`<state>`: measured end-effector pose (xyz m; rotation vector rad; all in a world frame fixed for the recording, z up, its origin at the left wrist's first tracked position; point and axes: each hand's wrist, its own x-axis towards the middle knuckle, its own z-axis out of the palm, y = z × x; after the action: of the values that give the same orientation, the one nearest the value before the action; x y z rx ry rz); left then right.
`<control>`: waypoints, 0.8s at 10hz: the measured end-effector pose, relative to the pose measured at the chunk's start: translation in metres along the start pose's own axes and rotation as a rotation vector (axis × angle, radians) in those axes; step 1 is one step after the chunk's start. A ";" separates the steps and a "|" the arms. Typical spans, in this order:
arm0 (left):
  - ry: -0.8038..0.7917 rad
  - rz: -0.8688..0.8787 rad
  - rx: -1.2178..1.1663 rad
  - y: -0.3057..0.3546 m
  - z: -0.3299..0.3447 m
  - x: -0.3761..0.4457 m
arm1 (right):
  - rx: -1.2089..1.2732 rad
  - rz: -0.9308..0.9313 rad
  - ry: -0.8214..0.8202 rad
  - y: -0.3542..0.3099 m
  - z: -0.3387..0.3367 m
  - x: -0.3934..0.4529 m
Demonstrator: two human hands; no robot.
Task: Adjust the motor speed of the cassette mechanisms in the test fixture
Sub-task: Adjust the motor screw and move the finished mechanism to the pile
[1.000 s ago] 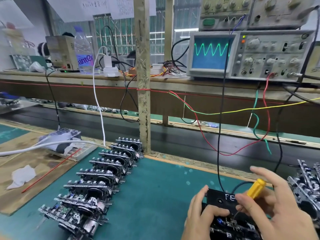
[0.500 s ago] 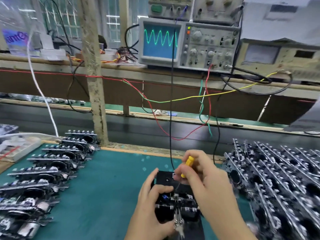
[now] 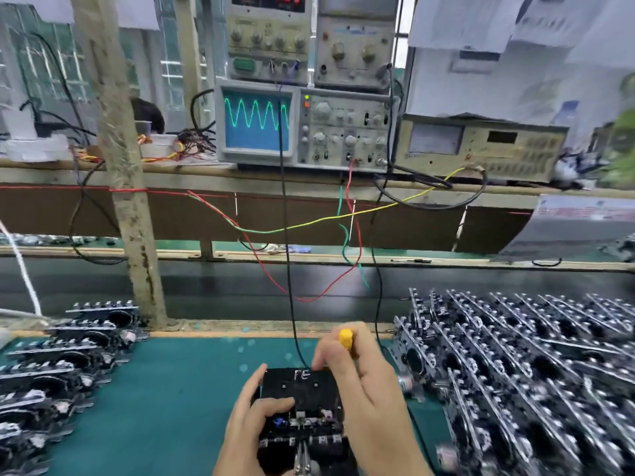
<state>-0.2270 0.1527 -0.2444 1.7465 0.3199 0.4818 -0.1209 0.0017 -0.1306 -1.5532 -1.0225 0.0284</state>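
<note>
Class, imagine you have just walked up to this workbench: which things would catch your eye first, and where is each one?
The oscilloscope on the shelf at centre shows a bright green wave on its blue screen. On the green mat below, the left hand steadies the black test fixture while the right hand grips a yellow-handled screwdriver. Crowded rows of cassette mechanisms fill the right side.

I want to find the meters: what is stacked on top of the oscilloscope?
Two beige units sit on the oscilloscope: a knobbed supply with red digits, and a second box. The frame cuts off their tops.
</note>
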 end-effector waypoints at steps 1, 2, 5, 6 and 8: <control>0.202 -0.106 -0.265 0.003 0.003 0.021 | -0.503 0.179 -0.172 0.030 -0.018 -0.007; 0.214 -0.088 -0.199 0.009 0.015 0.026 | -0.541 0.282 -0.235 0.048 -0.019 -0.021; 0.110 -0.111 -0.173 -0.004 0.003 0.012 | -0.232 0.261 -0.330 0.052 -0.015 -0.045; 0.043 -0.005 -0.227 -0.010 -0.008 0.008 | -0.226 0.249 -0.347 0.052 -0.017 -0.045; 0.262 0.367 0.370 0.005 0.019 -0.006 | -0.223 0.263 -0.317 0.051 -0.016 -0.049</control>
<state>-0.2235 0.1323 -0.2443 2.1170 0.2853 0.9703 -0.1128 -0.0354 -0.1921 -1.9223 -1.0859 0.3632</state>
